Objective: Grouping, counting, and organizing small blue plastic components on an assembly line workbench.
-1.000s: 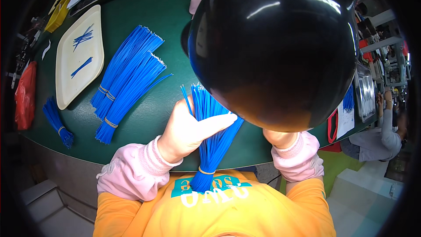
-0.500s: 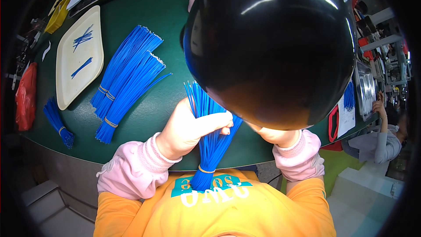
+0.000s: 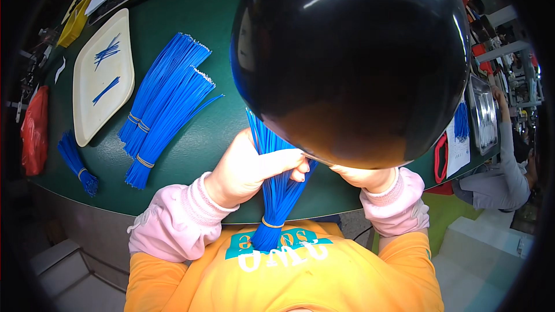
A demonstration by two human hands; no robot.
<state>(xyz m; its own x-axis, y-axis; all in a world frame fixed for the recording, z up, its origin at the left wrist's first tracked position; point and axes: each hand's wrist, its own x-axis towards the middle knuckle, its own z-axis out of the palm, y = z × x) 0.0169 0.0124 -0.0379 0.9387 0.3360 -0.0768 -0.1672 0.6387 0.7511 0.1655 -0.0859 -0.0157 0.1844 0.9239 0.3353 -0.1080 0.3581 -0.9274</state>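
Note:
My left hand [image 3: 252, 167] is closed around a bundle of thin blue wires [image 3: 280, 196], its thumb laid across them. A band ties the bundle near its lower end, which rests against my orange shirt; above the band the wires fan out. A large glossy black dome, perhaps a lamp head [image 3: 352, 69], hangs over the bundle and covers some of the upper wire ends. My right hand [image 3: 370, 178] reaches under the dome's lower rim from the right. Its fingers are hidden there, so whether they hold anything does not show.
Left on the green table [image 3: 191, 156] lie banded blue wire bundles [image 3: 170, 98], a smaller bundle [image 3: 76, 162], a cream tray [image 3: 87, 121] with loose wires, and a red bag [image 3: 34, 133]. Right are a red-handled tool [image 3: 440, 159], a metal tray [image 3: 484, 115] and another person [image 3: 503, 162].
The view has shifted slightly, and the black dome appears a little further left, covering more of the wires. My hands keep nearly the same pose. The other person's arm at right has moved.

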